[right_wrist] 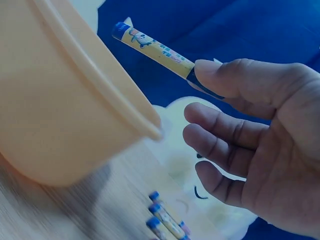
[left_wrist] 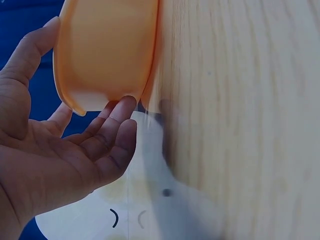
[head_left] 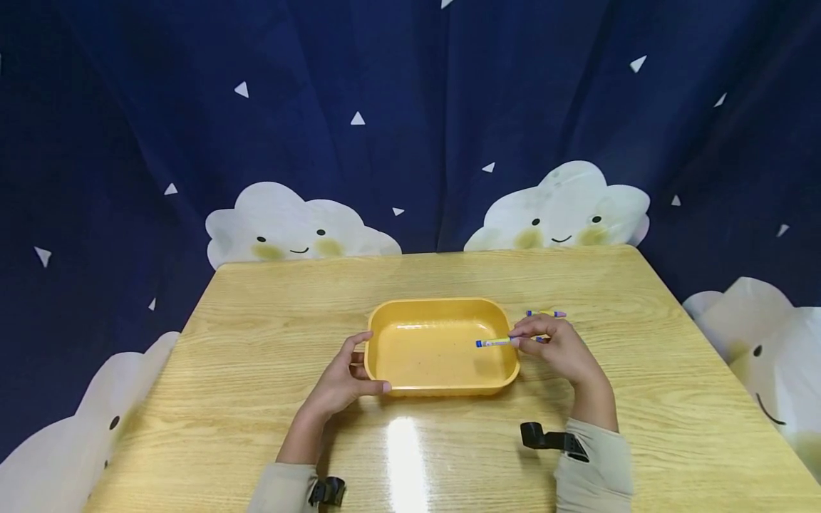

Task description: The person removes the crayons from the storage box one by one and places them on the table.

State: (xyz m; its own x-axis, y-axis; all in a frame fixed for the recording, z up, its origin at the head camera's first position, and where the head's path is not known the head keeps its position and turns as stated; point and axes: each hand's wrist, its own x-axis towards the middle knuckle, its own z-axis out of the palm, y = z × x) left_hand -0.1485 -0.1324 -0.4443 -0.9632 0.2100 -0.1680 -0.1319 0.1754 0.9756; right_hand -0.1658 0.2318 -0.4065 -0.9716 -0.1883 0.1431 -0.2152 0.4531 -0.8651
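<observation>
A yellow plastic tray with rounded corners and raised walls stands on the table. My left hand grips its left end, thumb over the near corner and a finger at the left rim; the other fingers lie along the outer wall. Over the tray's right side, my right hand pinches a crayon between thumb and index finger. That crayon has a yellow printed wrapper and blue end, pointing left over the tray's inside. The other three fingers are loosely bent, away from the crayon.
Several more crayons lie on the table right of the tray, one showing beyond my right hand. The wooden table ends at a dark blue curtain with white cloud shapes. Black camera mounts sit on both wrists.
</observation>
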